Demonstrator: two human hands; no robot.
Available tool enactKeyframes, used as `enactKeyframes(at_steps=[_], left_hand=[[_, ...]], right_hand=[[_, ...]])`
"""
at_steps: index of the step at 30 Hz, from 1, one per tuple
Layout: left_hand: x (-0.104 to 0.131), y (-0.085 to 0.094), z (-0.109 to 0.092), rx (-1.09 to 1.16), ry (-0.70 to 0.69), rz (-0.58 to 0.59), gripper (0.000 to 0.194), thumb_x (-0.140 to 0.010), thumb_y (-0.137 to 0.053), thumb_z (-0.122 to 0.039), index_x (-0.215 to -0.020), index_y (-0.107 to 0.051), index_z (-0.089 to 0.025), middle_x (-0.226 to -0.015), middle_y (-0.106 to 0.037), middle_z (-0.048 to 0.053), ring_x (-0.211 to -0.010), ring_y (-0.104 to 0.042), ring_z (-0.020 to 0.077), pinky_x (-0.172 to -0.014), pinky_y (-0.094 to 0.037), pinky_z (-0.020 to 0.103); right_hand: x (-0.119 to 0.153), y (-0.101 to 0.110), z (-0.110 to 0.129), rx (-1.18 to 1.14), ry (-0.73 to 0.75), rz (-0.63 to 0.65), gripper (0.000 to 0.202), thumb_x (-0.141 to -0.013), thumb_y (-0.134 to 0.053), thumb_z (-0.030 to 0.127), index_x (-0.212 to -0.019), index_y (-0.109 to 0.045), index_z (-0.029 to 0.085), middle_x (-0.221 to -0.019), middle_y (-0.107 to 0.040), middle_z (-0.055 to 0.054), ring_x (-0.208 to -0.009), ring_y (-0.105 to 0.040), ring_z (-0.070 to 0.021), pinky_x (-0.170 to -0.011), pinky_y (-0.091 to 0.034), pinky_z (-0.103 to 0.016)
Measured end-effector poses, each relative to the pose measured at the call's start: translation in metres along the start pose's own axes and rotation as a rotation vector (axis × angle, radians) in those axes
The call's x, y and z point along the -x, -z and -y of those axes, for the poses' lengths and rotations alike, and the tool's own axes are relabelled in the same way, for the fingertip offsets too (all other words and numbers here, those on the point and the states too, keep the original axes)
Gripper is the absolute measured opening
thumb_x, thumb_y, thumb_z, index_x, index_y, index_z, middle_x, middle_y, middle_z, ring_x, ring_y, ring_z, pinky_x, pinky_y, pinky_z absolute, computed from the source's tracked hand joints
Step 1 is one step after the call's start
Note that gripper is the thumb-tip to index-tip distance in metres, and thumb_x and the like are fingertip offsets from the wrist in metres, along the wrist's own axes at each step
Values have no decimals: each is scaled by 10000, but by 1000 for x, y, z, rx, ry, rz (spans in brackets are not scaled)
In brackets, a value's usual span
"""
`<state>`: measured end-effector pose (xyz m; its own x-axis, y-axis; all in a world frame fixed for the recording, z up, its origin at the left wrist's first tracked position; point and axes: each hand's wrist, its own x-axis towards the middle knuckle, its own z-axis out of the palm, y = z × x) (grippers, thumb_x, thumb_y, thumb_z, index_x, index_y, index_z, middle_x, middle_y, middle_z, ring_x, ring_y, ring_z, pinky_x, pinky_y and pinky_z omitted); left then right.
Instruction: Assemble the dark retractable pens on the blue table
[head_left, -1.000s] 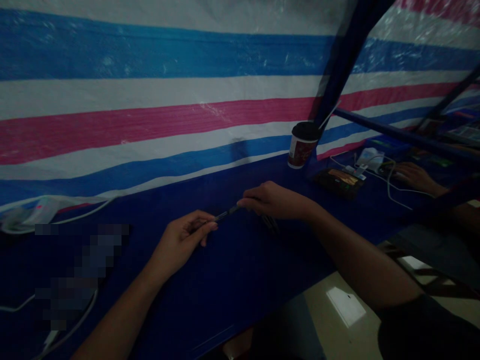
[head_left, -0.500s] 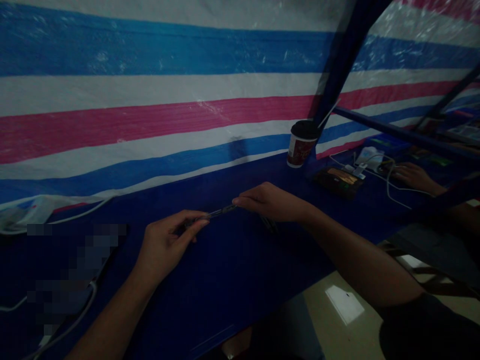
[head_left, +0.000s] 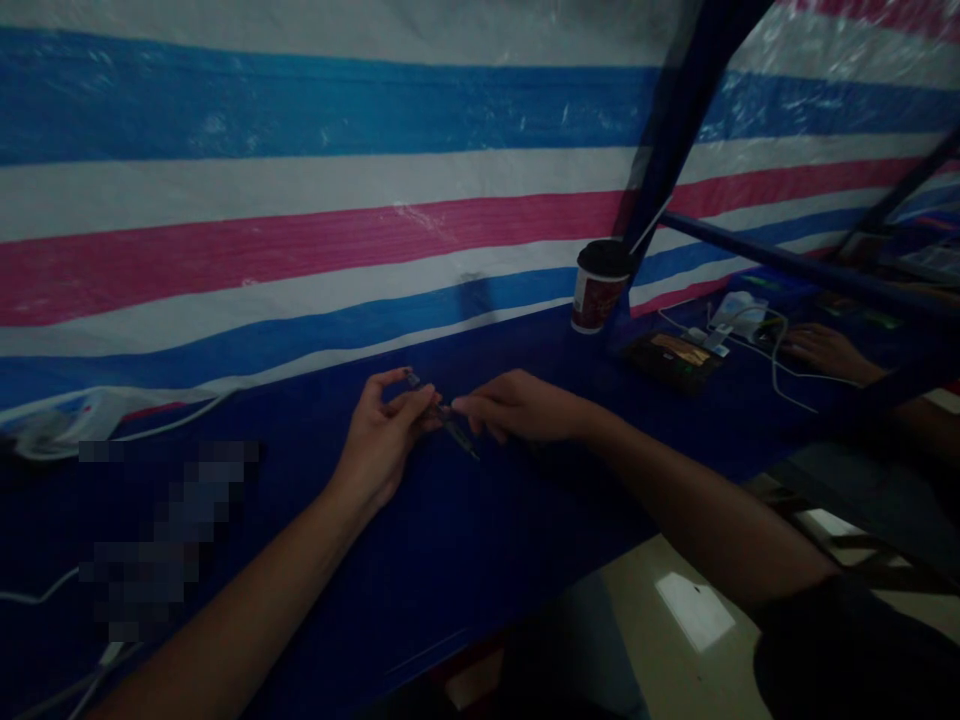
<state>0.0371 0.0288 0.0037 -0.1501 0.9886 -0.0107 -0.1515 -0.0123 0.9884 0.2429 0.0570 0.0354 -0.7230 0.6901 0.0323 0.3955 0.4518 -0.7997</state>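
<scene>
A slim, partly clear pen (head_left: 462,436) slants down to the right above the blue table (head_left: 420,590). My left hand (head_left: 386,425) is closed around its upper part, with thumb and fingers pinching it and the forefinger near its top end. The fingers of my right hand (head_left: 517,405) are pinched together against the middle of the pen, whose lower end sticks out free below them. Dim light and blur hide the pen's finer detail.
A lidded paper cup (head_left: 596,288) stands at the back by a dark post (head_left: 675,130). Right of it lie a dark packet (head_left: 671,362), white cables (head_left: 780,345) and another person's hand (head_left: 821,350). A blurred-out device (head_left: 199,510) with cables lies on the left.
Both hands have come closer together, the left moving right and up. The pen has turned from nearly level to slanting down rightward, and its right end is now free of my right fingers.
</scene>
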Motion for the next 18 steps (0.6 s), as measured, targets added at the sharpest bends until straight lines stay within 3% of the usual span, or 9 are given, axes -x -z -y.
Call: enactKeyframes(at_steps=[3, 7, 15, 18], left_hand=[[-12, -16, 2, -38, -39, 29, 439, -759, -836, -267, -1059, -518, -223, -661, -693, -56, -578, -715, 150, -557, -606, 257], [-19, -32, 11, -72, -52, 72, 403, -743, -854, -273, -1007, -558, -200, -591, -676, -62, -532, -709, 155, -492, -581, 232], [-18, -30, 21, -130, -79, 73, 382, -746, -862, -305, -967, -573, -185, -573, -682, -54, -462, -673, 141, -446, -565, 237], [-18, -28, 20, -160, -78, 89, 391, -768, -845, -281, -1033, -574, -181, -592, -696, -48, -485, -693, 155, -461, -573, 248]], right_hand=[[-4, 12, -11, 26, -59, -219, 515, -1049, -451, 552, -797, -664, 156, -580, -592, 24, -548, -539, -101, -614, -385, -239], [-9, 22, -19, 140, -131, -311, 467, -1053, -453, 467, -764, -653, 159, -607, -585, 10, -583, -537, -114, -612, -352, -256], [-5, 35, -20, 441, -295, -193, 431, -1010, -584, 387, -625, -577, 194, -651, -627, -50, -640, -565, -165, -643, -316, -312], [3, 42, -21, 450, -376, -41, 442, -985, -634, 389, -592, -590, 192, -613, -657, -65, -582, -591, -173, -612, -347, -313]])
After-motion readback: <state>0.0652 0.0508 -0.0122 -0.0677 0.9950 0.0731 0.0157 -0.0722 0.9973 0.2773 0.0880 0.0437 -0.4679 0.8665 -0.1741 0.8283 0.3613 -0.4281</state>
